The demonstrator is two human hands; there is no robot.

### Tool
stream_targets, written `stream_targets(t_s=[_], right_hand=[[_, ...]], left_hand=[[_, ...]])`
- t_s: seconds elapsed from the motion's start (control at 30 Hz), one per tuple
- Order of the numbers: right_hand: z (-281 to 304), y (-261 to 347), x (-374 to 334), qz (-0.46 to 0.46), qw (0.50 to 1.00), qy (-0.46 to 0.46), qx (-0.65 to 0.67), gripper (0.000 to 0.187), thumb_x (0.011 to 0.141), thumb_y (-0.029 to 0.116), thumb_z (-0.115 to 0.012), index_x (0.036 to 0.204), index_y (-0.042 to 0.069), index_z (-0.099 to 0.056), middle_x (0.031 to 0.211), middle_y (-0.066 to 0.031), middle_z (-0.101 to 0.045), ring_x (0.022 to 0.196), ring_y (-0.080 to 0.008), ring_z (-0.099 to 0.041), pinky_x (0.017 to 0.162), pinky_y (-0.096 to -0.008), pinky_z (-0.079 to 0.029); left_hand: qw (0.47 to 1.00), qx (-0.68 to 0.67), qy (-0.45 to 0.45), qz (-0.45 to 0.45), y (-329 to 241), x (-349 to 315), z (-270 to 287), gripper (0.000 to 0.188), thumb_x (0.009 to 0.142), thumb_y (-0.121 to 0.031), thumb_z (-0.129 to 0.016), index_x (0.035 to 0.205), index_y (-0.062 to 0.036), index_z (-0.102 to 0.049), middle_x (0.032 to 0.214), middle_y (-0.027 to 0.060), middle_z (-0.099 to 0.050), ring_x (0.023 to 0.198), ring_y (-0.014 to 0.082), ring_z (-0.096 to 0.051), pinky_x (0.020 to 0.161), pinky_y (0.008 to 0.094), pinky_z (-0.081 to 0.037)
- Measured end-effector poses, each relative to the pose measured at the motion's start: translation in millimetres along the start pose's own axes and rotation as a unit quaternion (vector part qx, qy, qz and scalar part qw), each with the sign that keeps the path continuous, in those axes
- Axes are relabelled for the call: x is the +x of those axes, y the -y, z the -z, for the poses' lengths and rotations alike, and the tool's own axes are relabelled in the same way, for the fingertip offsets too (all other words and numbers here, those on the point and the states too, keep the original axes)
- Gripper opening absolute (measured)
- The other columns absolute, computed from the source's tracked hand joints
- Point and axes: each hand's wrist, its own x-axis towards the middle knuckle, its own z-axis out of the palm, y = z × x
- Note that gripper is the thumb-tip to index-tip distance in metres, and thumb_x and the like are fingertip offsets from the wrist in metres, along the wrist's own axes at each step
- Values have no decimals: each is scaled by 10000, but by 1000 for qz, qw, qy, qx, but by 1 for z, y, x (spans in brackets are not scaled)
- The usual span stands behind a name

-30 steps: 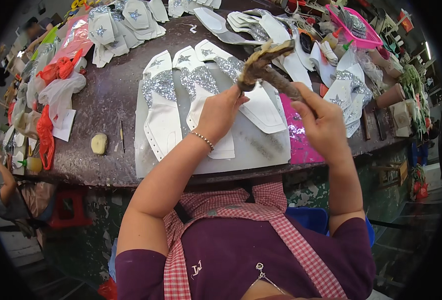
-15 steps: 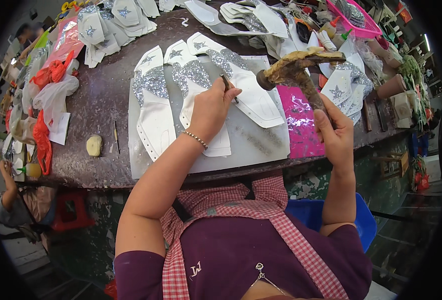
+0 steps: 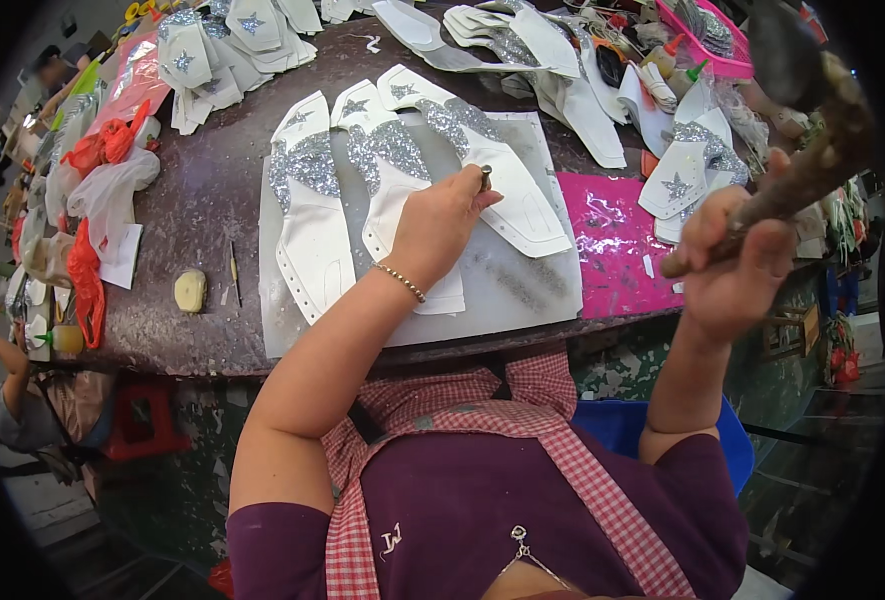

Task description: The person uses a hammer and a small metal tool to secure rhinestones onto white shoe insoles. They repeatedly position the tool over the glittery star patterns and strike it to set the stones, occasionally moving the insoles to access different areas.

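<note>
My left hand (image 3: 450,212) pinches a short dark metal punch (image 3: 486,175), held upright over the edge of the right-hand white shoe upper piece (image 3: 508,205). Raised at the right, my right hand (image 3: 735,255) grips the wooden handle of a hammer (image 3: 798,190); its head, high in the picture, is dark and blurred. Two more white pieces with silver glitter bands and stars, a left one (image 3: 310,215) and a middle one (image 3: 378,165), lie alongside. Small holes run along the left piece's lower edge. All three rest on a pale cutting board (image 3: 523,300).
A pink sheet (image 3: 618,240) lies right of the board, beside stacked glitter pieces (image 3: 683,185). More white pieces (image 3: 233,50) are piled at the back. A yellowish block (image 3: 190,291) and a thin tool (image 3: 234,272) lie left. Plastic bags (image 3: 108,190) line the left edge.
My right hand has lifted the hammer up and to the right, away from the board. My left hand has shifted slightly right and down along the right piece, carrying the punch.
</note>
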Motion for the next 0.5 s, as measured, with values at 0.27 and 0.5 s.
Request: stream_targets(t_s=[0.27, 0.5], right_hand=[[9, -8, -11, -146, 903, 189, -356, 345, 929, 104, -665, 1246, -26, -628, 886, -71, -694, 752, -101, -593, 708, -248, -477], [34, -14, -31, -195, 934, 128, -270, 364, 965, 140, -646, 1276, -43, -602, 949, -12, -670, 818, -57, -527, 740, -210, -442]], left_hand=[[995, 39, 40, 86, -3, 6, 4, 163, 973, -146, -600, 964, -6, -518, 848, 166, -701, 726, 339, -700, 613, 398, -541], [996, -4, 19, 83, -4, 2, -1, 213, 1006, -177, -564, 951, 16, -495, 834, 149, -711, 745, 267, -735, 625, 348, -575]])
